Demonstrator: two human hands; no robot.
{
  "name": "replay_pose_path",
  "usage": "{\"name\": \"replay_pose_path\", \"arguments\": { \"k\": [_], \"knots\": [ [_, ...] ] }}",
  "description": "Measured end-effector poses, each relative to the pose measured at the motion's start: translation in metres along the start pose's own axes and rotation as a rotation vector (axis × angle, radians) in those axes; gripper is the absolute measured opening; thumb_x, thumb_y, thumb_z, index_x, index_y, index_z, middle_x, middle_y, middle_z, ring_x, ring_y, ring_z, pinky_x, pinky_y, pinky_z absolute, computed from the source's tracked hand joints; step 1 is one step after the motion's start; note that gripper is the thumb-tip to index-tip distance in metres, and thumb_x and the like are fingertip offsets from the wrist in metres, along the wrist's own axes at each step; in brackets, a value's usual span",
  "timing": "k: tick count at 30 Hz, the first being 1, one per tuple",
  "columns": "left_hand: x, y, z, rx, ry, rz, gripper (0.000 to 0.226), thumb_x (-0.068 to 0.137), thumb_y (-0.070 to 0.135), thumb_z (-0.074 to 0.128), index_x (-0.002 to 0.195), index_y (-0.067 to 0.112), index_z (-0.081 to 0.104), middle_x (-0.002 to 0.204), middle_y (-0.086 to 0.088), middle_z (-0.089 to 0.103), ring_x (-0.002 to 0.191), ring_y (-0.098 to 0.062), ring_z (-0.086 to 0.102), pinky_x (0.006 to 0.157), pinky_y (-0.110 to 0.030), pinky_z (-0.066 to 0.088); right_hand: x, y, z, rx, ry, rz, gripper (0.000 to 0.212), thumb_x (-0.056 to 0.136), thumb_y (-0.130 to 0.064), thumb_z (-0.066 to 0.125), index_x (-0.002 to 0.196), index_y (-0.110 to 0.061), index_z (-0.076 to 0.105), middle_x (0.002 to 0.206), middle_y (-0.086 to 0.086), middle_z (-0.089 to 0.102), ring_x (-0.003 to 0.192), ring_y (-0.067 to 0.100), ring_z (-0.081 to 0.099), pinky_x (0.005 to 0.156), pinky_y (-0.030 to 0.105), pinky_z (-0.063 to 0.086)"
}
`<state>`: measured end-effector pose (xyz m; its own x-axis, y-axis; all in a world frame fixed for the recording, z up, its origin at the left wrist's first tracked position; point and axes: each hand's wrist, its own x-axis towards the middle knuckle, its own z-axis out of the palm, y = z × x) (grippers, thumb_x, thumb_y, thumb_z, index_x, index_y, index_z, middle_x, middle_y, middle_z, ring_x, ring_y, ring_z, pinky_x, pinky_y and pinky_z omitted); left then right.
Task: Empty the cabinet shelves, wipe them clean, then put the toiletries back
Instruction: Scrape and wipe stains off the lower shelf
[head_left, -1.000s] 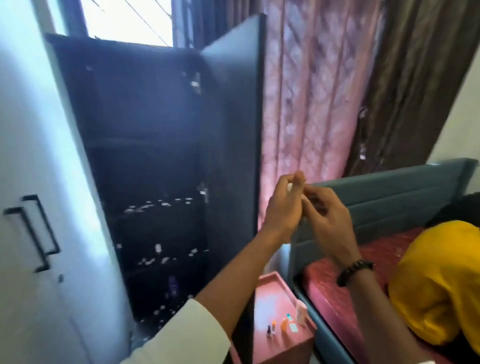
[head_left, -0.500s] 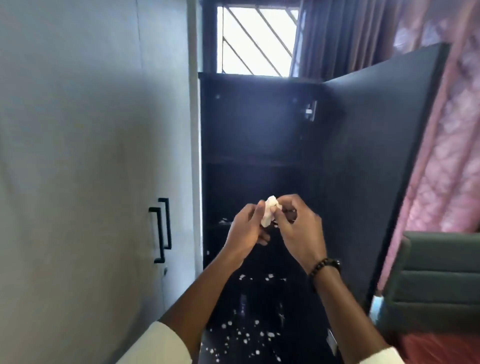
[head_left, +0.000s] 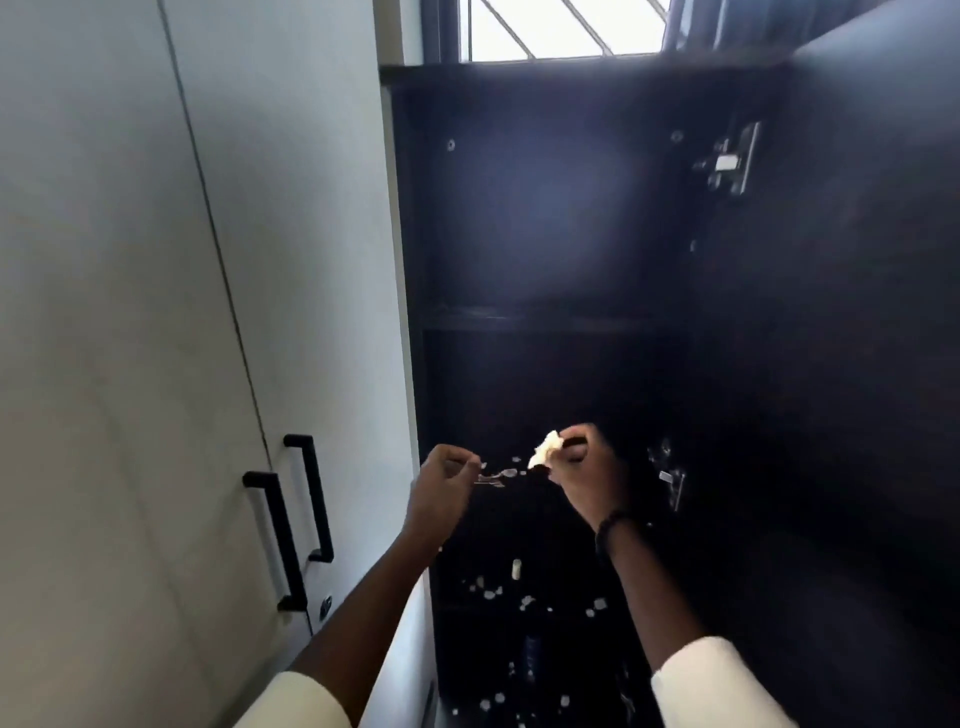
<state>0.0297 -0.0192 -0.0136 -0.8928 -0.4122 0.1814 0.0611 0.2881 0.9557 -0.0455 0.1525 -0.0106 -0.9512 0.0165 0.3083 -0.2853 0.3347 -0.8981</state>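
A tall dark cabinet stands open in front of me, its upper shelves bare. My right hand grips a small crumpled white wipe in front of a middle shelf. A little to the left, my left hand is raised with curled fingers and holds nothing that I can make out. White specks and a small white bottle lie on a lower shelf. Further down stands a dark bottle, hard to make out.
The open cabinet door fills the right side, with metal hinges on it. On the left are white wardrobe doors with two black handles. A barred window is above the cabinet.
My view swung left from the bed and curtain to face the cabinet closely. My hands, joined on the wipe before, have parted; only the right one holds it now.
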Motion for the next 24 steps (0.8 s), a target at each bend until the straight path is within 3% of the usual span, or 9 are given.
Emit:
{"name": "replay_pose_path", "arguments": {
  "k": [4, 8, 10, 13, 15, 18, 22, 24],
  "knots": [
    [0.030, -0.034, -0.018, 0.148, 0.126, -0.018, 0.013, 0.092, 0.023, 0.065, 0.101, 0.014, 0.061, 0.096, -0.002, 0.065, 0.086, -0.016, 0.061, 0.068, -0.023, 0.042, 0.035, 0.024, 0.010, -0.305, -0.039, 0.004, 0.021, 0.085, -0.004, 0.058, 0.096, -0.018, 0.068, 0.085, 0.002, 0.070, 0.079, 0.017, 0.065, 0.061, 0.021, 0.043],
    [0.060, -0.063, -0.020, 0.145, 0.294, -0.048, 0.039, 0.088, 0.026, 0.070, 0.118, 0.010, 0.051, 0.112, -0.005, 0.048, 0.097, -0.020, 0.054, 0.081, -0.030, 0.046, 0.065, 0.039, 0.038, -0.520, -0.117, -0.127, 0.021, 0.089, -0.007, 0.060, 0.107, -0.014, 0.068, 0.099, 0.007, 0.070, 0.094, 0.024, 0.065, 0.080, 0.030, 0.051],
    [0.072, -0.072, -0.016, 0.124, 0.276, -0.016, 0.046, 0.089, 0.024, 0.070, 0.127, 0.010, 0.047, 0.116, -0.003, 0.047, 0.103, -0.022, 0.055, 0.089, -0.035, 0.049, 0.075, 0.038, 0.056, -0.562, -0.162, -0.173, 0.021, 0.090, -0.008, 0.060, 0.107, -0.014, 0.070, 0.104, 0.008, 0.069, 0.097, 0.024, 0.065, 0.085, 0.032, 0.052],
    [0.086, -0.081, -0.007, 0.104, 0.178, 0.098, 0.034, 0.094, 0.017, 0.062, 0.126, 0.013, 0.051, 0.120, -0.004, 0.059, 0.108, -0.021, 0.059, 0.093, -0.037, 0.051, 0.081, 0.037, 0.082, -0.626, -0.268, -0.207, 0.020, 0.090, -0.008, 0.060, 0.101, -0.015, 0.076, 0.104, 0.008, 0.069, 0.100, 0.025, 0.065, 0.089, 0.031, 0.051],
    [0.091, -0.085, -0.004, 0.120, 0.166, 0.134, 0.028, 0.098, 0.017, 0.056, 0.125, 0.014, 0.052, 0.118, -0.003, 0.062, 0.106, -0.019, 0.060, 0.090, -0.031, 0.052, 0.085, 0.039, 0.095, -0.617, -0.279, -0.194, 0.018, 0.090, -0.009, 0.062, 0.098, -0.015, 0.077, 0.104, 0.010, 0.069, 0.100, 0.026, 0.065, 0.090, 0.033, 0.051],
    [0.093, -0.093, 0.000, 0.111, 0.158, 0.142, 0.028, 0.101, 0.022, 0.049, 0.129, 0.016, 0.048, 0.113, 0.001, 0.064, 0.100, -0.015, 0.062, 0.076, -0.009, 0.047, 0.087, 0.041, 0.103, -0.603, -0.281, -0.166, 0.017, 0.089, -0.010, 0.063, 0.094, -0.016, 0.078, 0.104, 0.009, 0.071, 0.099, 0.024, 0.066, 0.087, 0.028, 0.051],
    [0.092, -0.098, 0.007, 0.085, 0.170, 0.125, 0.034, 0.103, 0.027, 0.043, 0.137, 0.021, 0.042, 0.111, 0.006, 0.063, 0.089, -0.002, 0.060, 0.066, -0.004, 0.043, 0.087, 0.037, 0.107, -0.523, -0.262, -0.104, 0.023, 0.087, -0.002, 0.062, 0.092, -0.017, 0.079, 0.099, 0.002, 0.075, 0.095, 0.016, 0.068, 0.086, 0.020, 0.048],
    [0.091, -0.100, 0.009, 0.089, 0.183, 0.126, 0.035, 0.104, 0.024, 0.043, 0.137, 0.018, 0.042, 0.107, 0.005, 0.063, 0.083, 0.004, 0.058, 0.063, -0.001, 0.041, 0.075, 0.028, 0.117, -0.484, -0.334, -0.168, 0.023, 0.086, -0.002, 0.064, 0.094, -0.017, 0.078, 0.096, 0.000, 0.076, 0.093, 0.013, 0.068, 0.086, 0.019, 0.049]
  ]
}}
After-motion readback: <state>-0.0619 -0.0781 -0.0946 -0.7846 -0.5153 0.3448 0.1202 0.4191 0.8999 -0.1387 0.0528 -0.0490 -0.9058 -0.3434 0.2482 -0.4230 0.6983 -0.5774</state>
